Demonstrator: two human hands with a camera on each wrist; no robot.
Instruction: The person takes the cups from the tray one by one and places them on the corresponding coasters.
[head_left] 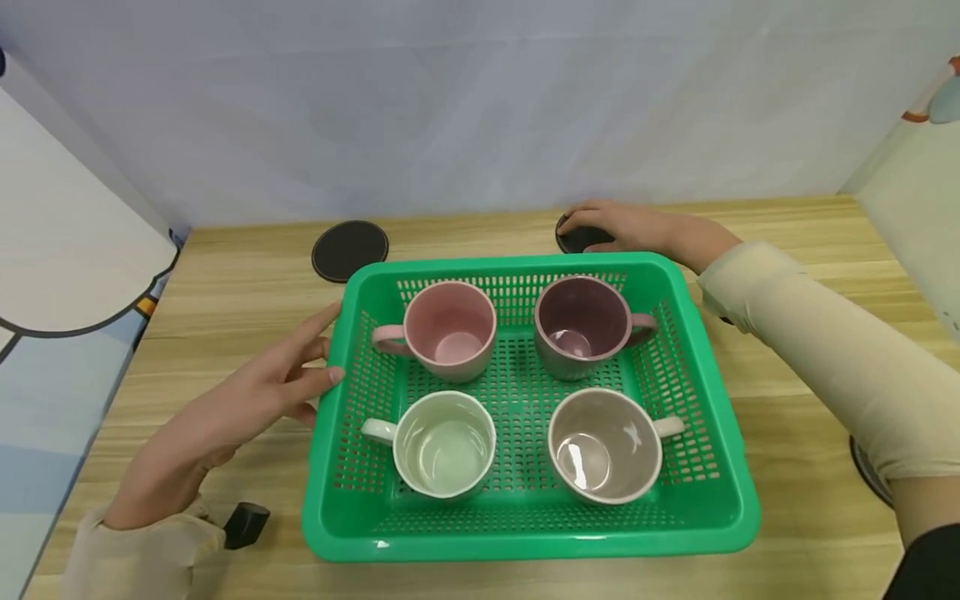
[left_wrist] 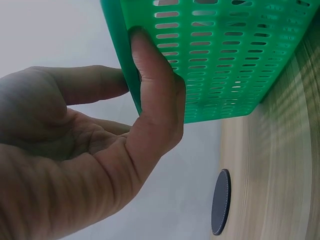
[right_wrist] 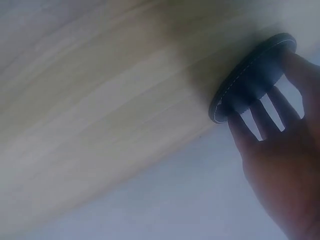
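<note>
A green basket [head_left: 525,546] with slotted walls stands on the wooden table. It holds a pink mug [head_left: 420,337], a dark purple mug [head_left: 557,358], a white mug [head_left: 444,446] and a beige mug [head_left: 606,450]. My left hand [head_left: 258,387] grips the basket's left rim; in the left wrist view, a finger hooks under the rim and the thumb is on its other side. Behind the basket's far right corner, my right hand [head_left: 645,229] holds a round black coaster [right_wrist: 250,75], its fingers and thumb spread to the edges. Whether the coaster touches the table I cannot tell.
Another black coaster [head_left: 350,251] lies behind the basket's far left corner. At the right, a dark disc [head_left: 870,475] is partly hidden by my right sleeve [head_left: 840,367]. A pale cloth wall [head_left: 450,125] borders the table's back edge.
</note>
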